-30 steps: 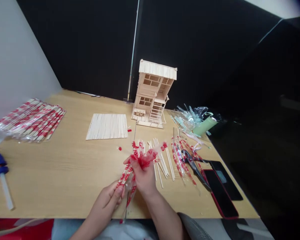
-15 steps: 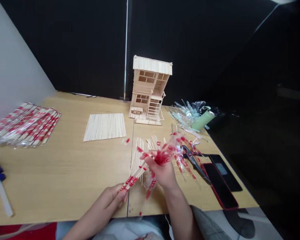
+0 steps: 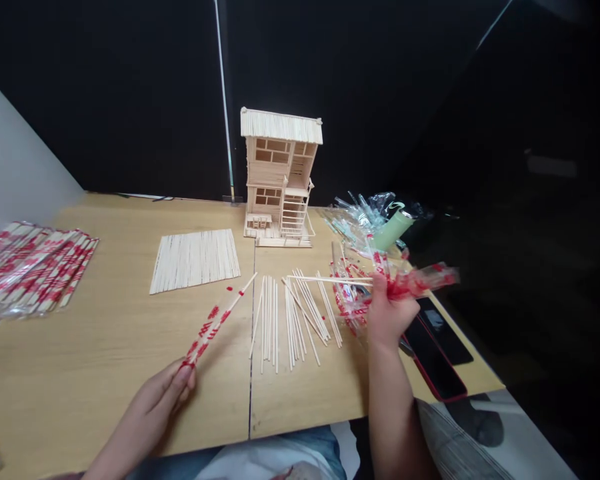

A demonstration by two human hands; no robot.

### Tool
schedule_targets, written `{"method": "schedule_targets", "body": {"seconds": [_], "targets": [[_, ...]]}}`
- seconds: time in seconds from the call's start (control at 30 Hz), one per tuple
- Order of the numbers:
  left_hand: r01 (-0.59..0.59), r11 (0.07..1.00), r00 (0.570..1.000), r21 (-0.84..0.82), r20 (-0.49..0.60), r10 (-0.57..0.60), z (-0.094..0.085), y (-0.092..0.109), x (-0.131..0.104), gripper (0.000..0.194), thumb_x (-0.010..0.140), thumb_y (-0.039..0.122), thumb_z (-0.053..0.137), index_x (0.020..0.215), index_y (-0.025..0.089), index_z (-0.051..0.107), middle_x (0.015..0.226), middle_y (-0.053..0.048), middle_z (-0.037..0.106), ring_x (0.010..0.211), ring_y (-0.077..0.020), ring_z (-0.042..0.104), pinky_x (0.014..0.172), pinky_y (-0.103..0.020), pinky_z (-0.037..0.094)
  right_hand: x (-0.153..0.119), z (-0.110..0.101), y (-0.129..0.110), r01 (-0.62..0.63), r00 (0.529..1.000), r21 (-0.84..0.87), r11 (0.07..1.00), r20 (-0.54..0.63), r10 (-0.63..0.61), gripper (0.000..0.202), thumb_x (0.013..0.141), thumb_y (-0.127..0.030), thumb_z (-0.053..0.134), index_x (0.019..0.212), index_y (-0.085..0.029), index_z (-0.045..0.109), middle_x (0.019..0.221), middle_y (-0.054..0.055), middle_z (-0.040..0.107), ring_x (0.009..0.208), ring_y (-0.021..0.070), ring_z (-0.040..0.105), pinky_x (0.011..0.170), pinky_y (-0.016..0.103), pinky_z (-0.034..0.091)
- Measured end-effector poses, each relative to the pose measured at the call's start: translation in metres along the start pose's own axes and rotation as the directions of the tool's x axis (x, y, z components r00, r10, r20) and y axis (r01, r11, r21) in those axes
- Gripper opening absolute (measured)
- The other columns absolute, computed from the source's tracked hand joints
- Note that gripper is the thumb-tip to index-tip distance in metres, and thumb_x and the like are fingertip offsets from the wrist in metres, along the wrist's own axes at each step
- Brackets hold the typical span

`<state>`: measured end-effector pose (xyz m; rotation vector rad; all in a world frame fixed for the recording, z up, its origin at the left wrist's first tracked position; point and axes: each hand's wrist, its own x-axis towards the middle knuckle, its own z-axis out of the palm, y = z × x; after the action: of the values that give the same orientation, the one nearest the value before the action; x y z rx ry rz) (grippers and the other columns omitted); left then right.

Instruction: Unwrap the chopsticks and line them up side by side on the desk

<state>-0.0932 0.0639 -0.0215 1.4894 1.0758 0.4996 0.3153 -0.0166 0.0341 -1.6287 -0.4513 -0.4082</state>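
Observation:
My left hand (image 3: 167, 393) is closed on the lower end of wrapped chopsticks (image 3: 207, 333) in clear film with red print; a bare stick tip sticks out at the top. Off to the right, my right hand (image 3: 390, 317) is closed around crumpled red-printed wrappers (image 3: 415, 283), slightly blurred. A pair of bare chopsticks (image 3: 330, 280) juts leftward from the same fist. Between the hands, several loose bare chopsticks (image 3: 270, 327) lie on the table in uneven groups. More torn wrappers (image 3: 347, 300) are beside and partly behind my right hand.
A model house of sticks (image 3: 280, 173) stands at the back. Left of it lies a flat stick panel (image 3: 195, 260). Packed chopsticks (image 3: 35, 267) are at far left. A green roll (image 3: 393, 230) with clear plastic sits back right, and a red-edged phone (image 3: 435, 360) near the right edge.
My hands have moved apart: the right one went right with the wrappers and a pair of bare chopsticks, the left one went left with wrapped chopsticks. The view has shifted slightly right.

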Motion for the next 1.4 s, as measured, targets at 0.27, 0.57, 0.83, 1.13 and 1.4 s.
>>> {"method": "schedule_targets", "body": {"seconds": [0.27, 0.57, 0.83, 1.13, 1.4], "targets": [[0.065, 0.988, 0.997, -0.138, 0.053, -0.058, 0.029, 0.02, 0.0, 0.06, 0.083, 0.078, 0.059, 0.071, 0.02, 0.056, 0.062, 0.002, 0.042, 0.057, -0.0131, 0.037, 0.052, -0.022, 0.034, -0.032, -0.005, 0.018, 0.508, 0.813, 0.072, 0.858, 0.289, -0.506, 0.017, 0.094, -0.033, 0.069, 0.095, -0.018, 0.078, 0.084, 0.01, 0.076, 0.078, 0.0244, 0.073, 0.075, 0.037, 0.06], [0.04, 0.998, 0.986, -0.058, 0.162, -0.03, 0.043, 0.021, 0.001, 0.06, 0.088, 0.077, 0.053, 0.072, 0.02, 0.056, 0.067, 0.001, 0.045, 0.063, -0.0154, 0.041, 0.058, -0.025, 0.036, -0.059, -0.053, 0.0, 0.478, 0.632, 0.174, 0.861, 0.612, -0.475, 0.029, 0.094, -0.011, 0.059, 0.112, -0.022, 0.078, 0.109, 0.012, 0.073, 0.101, 0.0228, 0.073, 0.086, 0.034, 0.061], [-0.05, 0.999, 0.956, 0.02, 0.291, 0.042, 0.074, 0.045, -0.002, 0.063, 0.092, 0.078, 0.04, 0.069, 0.02, 0.05, 0.064, 0.002, 0.041, 0.061, -0.0153, 0.039, 0.059, -0.026, 0.033, -0.066, -0.035, -0.048, -0.351, 0.84, 0.307, 0.885, 0.521, 0.153, 0.028, 0.094, -0.046, 0.067, 0.097, -0.019, 0.075, 0.063, -0.002, 0.054, 0.056, 0.0129, 0.05, 0.051, 0.024, 0.043], [-0.093, 0.987, 0.952, 0.13, 0.303, 0.05, 0.077, 0.04, -0.012, 0.064, 0.096, 0.075, 0.033, 0.071, 0.02, 0.055, 0.062, 0.002, 0.043, 0.06, -0.0162, 0.044, 0.059, -0.026, 0.033, -0.086, 0.0, -0.051, -0.658, 0.528, 0.183, 0.731, 0.804, 0.273, 0.041, 0.08, -0.057, 0.08, 0.085, -0.016, 0.078, 0.052, -0.008, 0.033, 0.048, 0.0075, 0.028, 0.044, 0.022, 0.022], [-0.054, 0.997, 0.985, 0.055, 0.165, 0.045, 0.034, 0.028, -0.008, 0.066, 0.089, 0.079, 0.047, 0.065, 0.018, 0.057, 0.056, 0.002, 0.042, 0.053, -0.0127, 0.039, 0.053, -0.024, 0.031, -0.009, -0.01, -0.039, -0.646, 0.701, 0.402, 0.649, 0.649, 0.296, 0.043, 0.073, -0.056, 0.086, 0.072, -0.018, 0.067, 0.053, -0.012, 0.022, 0.045, 0.0048, 0.016, 0.042, 0.02, 0.016]]}}
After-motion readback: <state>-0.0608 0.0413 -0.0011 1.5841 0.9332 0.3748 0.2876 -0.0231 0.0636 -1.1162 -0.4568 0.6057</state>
